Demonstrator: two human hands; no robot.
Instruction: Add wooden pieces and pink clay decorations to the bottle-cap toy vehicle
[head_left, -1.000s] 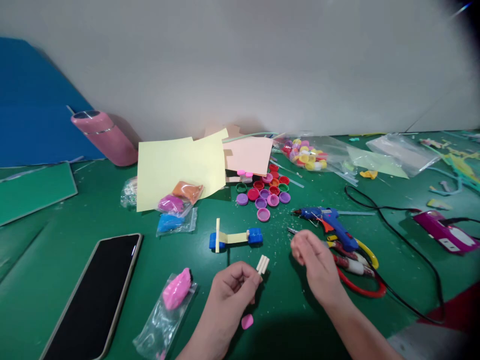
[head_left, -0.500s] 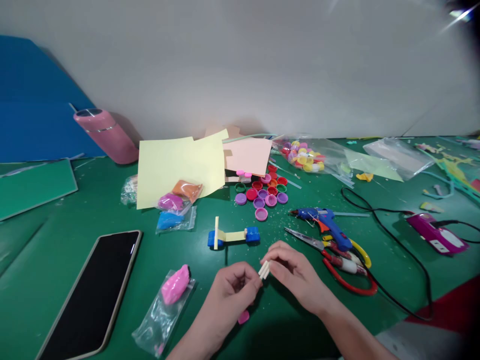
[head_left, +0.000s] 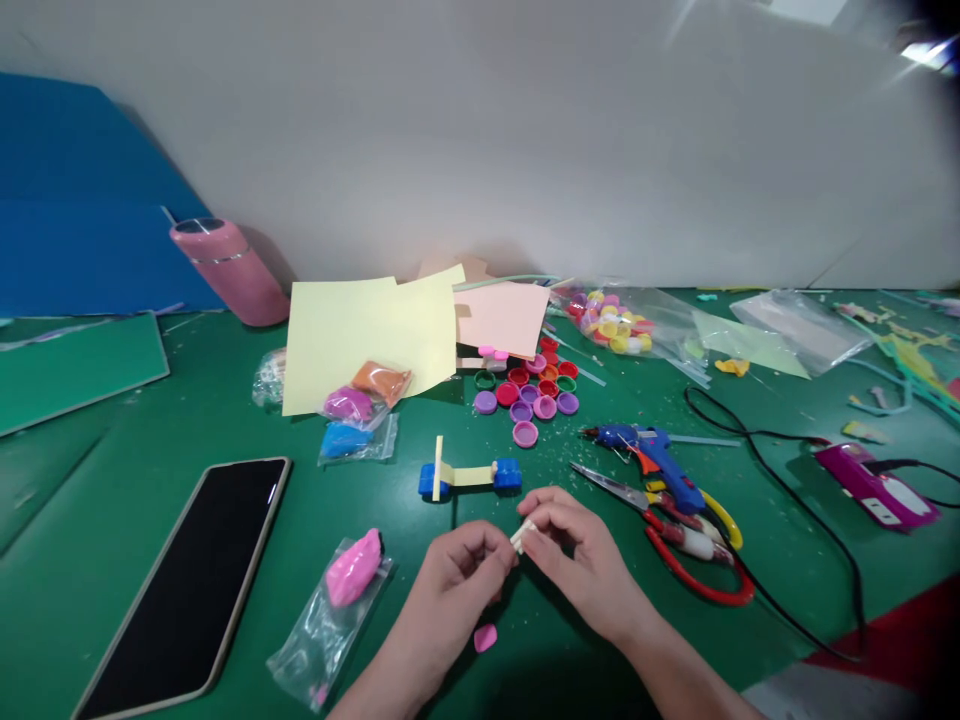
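Several short cream sticks (head_left: 520, 538) are pinched side by side between my two hands, low over the green table. My left hand (head_left: 459, 590) grips their near end with thumb and forefinger. On the right, my right hand (head_left: 581, 565) closes thumb and fingers over their other end, hiding part of them. Just beyond lies a small blue and cream piece (head_left: 471, 477), with blue blocks at both ends and one upright cream strip. A flat pink bit (head_left: 485, 638) rests below my left hand.
Scissors (head_left: 660, 530) and a blue glue gun (head_left: 649, 455) with a black cable lie at right. Colourful bottle caps (head_left: 525, 434) are scattered behind. At left are a phone (head_left: 187, 590), a bag of pink clay (head_left: 354, 570), and a leaning pink bottle (head_left: 236, 275).
My right thumb and fingers have moved left and now cover more of the sticks. The view has shifted slightly.
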